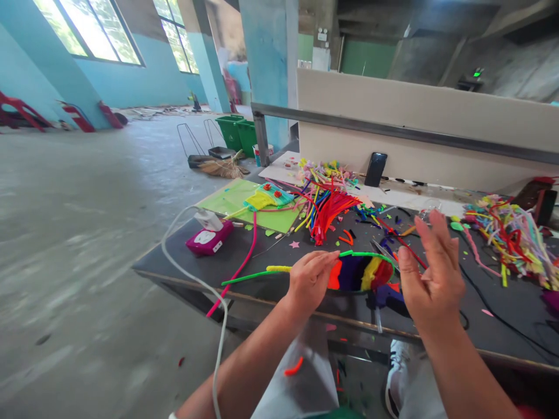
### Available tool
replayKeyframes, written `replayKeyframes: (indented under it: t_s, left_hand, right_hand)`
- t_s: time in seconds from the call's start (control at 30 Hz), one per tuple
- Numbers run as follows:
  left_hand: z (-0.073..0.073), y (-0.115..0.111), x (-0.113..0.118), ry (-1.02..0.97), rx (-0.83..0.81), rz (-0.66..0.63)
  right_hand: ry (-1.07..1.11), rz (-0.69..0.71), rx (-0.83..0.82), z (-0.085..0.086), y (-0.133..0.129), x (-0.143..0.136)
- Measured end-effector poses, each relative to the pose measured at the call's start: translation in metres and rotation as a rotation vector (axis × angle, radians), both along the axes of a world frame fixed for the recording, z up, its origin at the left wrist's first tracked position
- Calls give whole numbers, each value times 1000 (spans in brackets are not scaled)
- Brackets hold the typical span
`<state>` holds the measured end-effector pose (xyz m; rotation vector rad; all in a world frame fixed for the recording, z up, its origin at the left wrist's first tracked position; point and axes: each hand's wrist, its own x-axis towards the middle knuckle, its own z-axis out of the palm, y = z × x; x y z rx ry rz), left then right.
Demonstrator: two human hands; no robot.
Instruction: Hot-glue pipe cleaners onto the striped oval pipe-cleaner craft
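Observation:
My left hand (311, 280) pinches a flat craft piece (354, 272) with orange, dark purple, yellow and red bands, edged by a green pipe cleaner. Green and yellow pipe cleaner ends (248, 277) stick out to the left of that hand. Raised to the right of the piece, my right hand (430, 273) has its fingers spread and holds nothing. Between the hands, a dark blue glue gun (390, 298) lies at the table's front edge, with scissors (384, 251) just behind the piece.
Red pipe cleaners (329, 212) lie mid-table, and a mixed pile (515, 238) is at right. A phone (376, 169) leans on the back board. At left are a magenta box (209, 237), a white cable (178, 265) and a green sheet (279, 220) bearing a yellow-blue piece.

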<state>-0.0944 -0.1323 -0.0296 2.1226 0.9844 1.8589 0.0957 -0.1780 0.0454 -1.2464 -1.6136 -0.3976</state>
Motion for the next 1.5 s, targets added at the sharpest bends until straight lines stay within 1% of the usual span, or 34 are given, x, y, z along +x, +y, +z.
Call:
replayKeyframes:
  t_s: [0.1, 0.17, 0.3, 0.4, 0.53, 0.73, 0.93, 1.13, 1.27, 1.5]
  left_hand:
    - [0, 0, 1, 13, 19, 5]
    - [1, 1, 1, 10, 18, -9]
    - [4, 2, 1, 18, -9, -45]
    - [6, 2, 0, 36, -18, -71]
    - [6, 3, -1, 35, -11, -88]
    - [4, 4, -2, 36, -22, -103]
    - [-1, 6, -4, 31, -11, -119]
    - [-4, 7, -5, 31, -9, -123]
    - [-4, 7, -5, 41, -15, -127]
    - [-2, 8, -4, 45, 23, -102]
  right_hand:
    - [42, -21, -33, -7, -2, 11]
    - [0, -4, -24, -14, -2, 13]
    - [-150, 84, -2, -20, 1, -1]
    - [-194, 116, -19, -19, 6, -17]
    - [-222, 89, -55, -18, 13, -26]
    - [-242, 63, -60, -23, 18, -24]
    - [-301, 59, -60, -22, 19, -25]
    - [-244, 69, -27, -22, 17, -25]
    - [-233, 89, -1, -23, 14, -25]
    - [-246, 91, -48, -24, 15, -26]
